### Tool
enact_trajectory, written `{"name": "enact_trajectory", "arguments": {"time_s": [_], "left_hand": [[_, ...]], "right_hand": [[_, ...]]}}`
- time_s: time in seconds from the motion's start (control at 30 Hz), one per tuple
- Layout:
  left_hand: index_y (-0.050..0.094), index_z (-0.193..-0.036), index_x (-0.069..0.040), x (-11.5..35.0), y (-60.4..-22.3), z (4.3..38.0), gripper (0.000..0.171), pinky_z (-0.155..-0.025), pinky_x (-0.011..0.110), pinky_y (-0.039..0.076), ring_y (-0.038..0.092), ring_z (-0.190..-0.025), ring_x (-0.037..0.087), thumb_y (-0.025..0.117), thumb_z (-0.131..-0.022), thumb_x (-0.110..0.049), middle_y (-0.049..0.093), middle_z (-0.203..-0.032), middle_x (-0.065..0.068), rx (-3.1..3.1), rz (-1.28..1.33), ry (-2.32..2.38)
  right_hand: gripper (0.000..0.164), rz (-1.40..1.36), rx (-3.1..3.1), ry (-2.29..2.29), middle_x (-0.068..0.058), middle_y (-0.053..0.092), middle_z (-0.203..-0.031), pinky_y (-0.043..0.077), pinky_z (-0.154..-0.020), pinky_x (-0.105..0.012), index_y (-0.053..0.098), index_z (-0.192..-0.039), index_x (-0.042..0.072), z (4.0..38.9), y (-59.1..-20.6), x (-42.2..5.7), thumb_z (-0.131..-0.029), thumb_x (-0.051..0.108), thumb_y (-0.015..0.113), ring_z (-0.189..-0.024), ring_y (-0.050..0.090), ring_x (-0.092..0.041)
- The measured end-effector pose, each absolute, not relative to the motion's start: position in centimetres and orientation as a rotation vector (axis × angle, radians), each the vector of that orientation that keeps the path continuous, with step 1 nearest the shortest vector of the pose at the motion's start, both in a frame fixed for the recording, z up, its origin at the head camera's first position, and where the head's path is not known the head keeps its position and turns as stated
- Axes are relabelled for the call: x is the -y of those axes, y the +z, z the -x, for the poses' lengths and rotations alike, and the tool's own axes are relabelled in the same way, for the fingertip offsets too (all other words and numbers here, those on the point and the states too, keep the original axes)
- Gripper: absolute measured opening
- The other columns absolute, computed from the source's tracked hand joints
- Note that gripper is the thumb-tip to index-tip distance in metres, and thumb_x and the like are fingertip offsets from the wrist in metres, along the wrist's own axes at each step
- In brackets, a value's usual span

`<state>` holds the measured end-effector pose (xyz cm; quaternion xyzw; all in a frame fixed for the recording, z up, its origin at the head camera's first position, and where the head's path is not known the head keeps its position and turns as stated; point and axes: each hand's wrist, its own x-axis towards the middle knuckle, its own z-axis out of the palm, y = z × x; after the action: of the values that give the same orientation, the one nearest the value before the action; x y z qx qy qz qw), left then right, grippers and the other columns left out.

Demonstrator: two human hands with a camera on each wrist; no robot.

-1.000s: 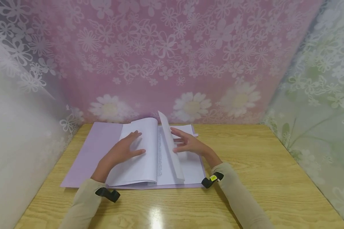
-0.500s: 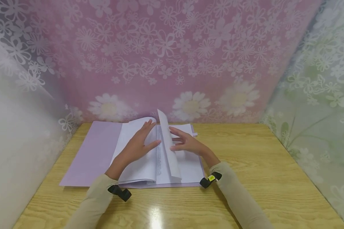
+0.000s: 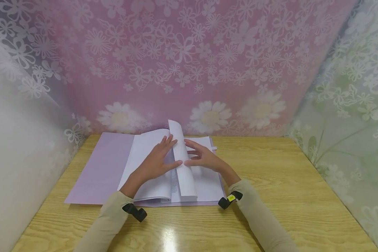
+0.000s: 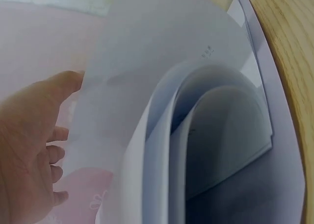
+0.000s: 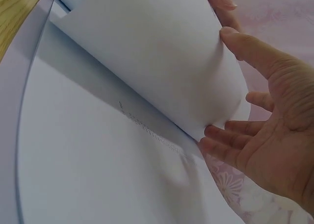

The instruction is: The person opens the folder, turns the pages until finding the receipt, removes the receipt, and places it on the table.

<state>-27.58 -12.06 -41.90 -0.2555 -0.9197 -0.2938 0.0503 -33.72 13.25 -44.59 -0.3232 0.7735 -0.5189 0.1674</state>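
Observation:
A lilac folder (image 3: 100, 168) lies spread open with a thick set of white pages inside. One page (image 3: 186, 178) stands raised and bowed near the middle, leaning left. My left hand (image 3: 155, 159) is spread over the turned pages (image 3: 157, 189), its fingertips and thumb at the raised page's left edge. From the other side my right hand (image 3: 204, 157) touches that page with straight fingers and thumb. In the right wrist view, the fingertips of the right hand (image 5: 274, 121) press along the page's edge. Curled sheets (image 4: 162, 155) fill much of the left wrist view.
The folder lies on a wood-grain table (image 3: 286, 189) close to the back wall, which has a pink flowered covering (image 3: 189, 70). Pale flowered sheeting (image 3: 359, 122) hangs on the right. A small white tab (image 3: 214, 148) juts from the folder's right edge.
My left hand has moved right, from over the turned pages to the raised page. The raised page has tipped further left, with my right hand shifting slightly left along with it.

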Motion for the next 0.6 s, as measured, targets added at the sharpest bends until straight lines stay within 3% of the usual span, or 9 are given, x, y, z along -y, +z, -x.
{"name": "enact_trajectory", "arguments": {"time_s": [0.23,0.47,0.6], "left_hand": [[0.031,-0.161,-0.011,13.1,-42.3,27.8,0.081,-0.125,0.06,0.02,0.009,-0.159,0.037,0.066,-0.097,-0.045,0.012,-0.172,0.011,2.83,0.755,-0.84],[0.038,-0.158,-0.008,14.0,-42.6,27.7,0.067,-0.123,0.065,0.021,0.008,-0.158,0.042,0.062,-0.098,-0.026,0.014,-0.171,0.016,2.828,0.771,-0.909],[0.04,-0.157,-0.007,14.3,-42.6,27.7,0.064,-0.122,0.066,0.02,0.01,-0.158,0.043,0.06,-0.1,-0.027,0.019,-0.169,0.018,2.854,0.785,-0.929]], "right_hand": [[0.088,0.915,-2.177,-1.496,-0.007,0.023,-0.17,0.041,-0.115,-0.055,0.024,-0.164,0.019,33.5,-44.3,-13.0,-0.093,0.016,0.076,-0.15,0.039,-0.037],[0.093,0.911,-2.153,-1.493,-0.012,0.035,-0.165,0.042,-0.116,-0.053,0.021,-0.164,0.015,33.5,-44.5,-12.8,-0.092,0.025,0.078,-0.15,0.04,-0.035],[0.091,0.911,-2.14,-1.491,-0.013,0.04,-0.162,0.042,-0.116,-0.053,0.023,-0.164,0.015,33.4,-44.6,-12.7,-0.092,0.024,0.078,-0.148,0.043,-0.033]]}}
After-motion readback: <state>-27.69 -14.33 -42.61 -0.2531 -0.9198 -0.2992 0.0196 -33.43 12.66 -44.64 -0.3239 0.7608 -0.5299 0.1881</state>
